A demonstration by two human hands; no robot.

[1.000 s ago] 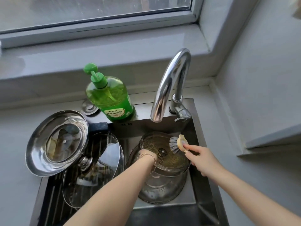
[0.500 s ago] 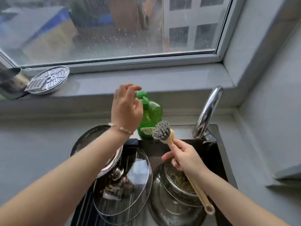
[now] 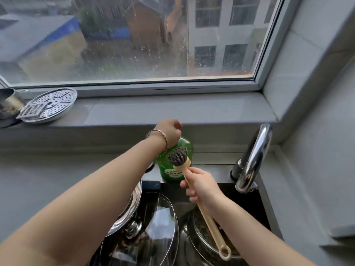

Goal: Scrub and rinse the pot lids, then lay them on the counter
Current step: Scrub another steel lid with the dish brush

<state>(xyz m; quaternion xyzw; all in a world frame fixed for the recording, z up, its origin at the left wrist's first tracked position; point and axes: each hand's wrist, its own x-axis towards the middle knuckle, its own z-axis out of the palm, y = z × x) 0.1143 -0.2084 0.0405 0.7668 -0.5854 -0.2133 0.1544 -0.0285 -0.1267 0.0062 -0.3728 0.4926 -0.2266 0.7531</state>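
Three pot lids are sitting at the sink (image 3: pixel 246 200), near the frame's bottom edge. The steel lid (image 3: pixel 134 200) is lying at the sink's left edge, partly under the left forearm. The clear glass lid (image 3: pixel 163 233) is standing tilted just right of it. The grimy lid (image 3: pixel 197 233) is lying low in the basin, further right, under the brush handle.

The left hand (image 3: pixel 169 132) is reaching far across to the green soap bottle (image 3: pixel 185 147), which is standing on the ledge behind the sink. The fingers are curling down over the bottle's top, and the pump itself is hidden beneath the palm. A thin bracelet (image 3: pixel 159 136) is showing at that wrist.

The right hand (image 3: pixel 201 187) is gripping the dish brush (image 3: pixel 210 226) around the upper handle, fingers wrapped tight. It is holding the brush head (image 3: pixel 177 156) up in front of the bottle, bristles facing the camera. Whether the bristles are touching the bottle cannot be told. The handle's loop end is hanging over the grimy lid.

The chrome faucet (image 3: pixel 253 156) is arching at the right, well apart from both hands. A perforated steamer plate (image 3: pixel 48 104) is leaning on the windowsill (image 3: pixel 172 112), far left, beside a metal cup (image 3: pixel 7 104). The window (image 3: pixel 134 39) is showing raindrops.
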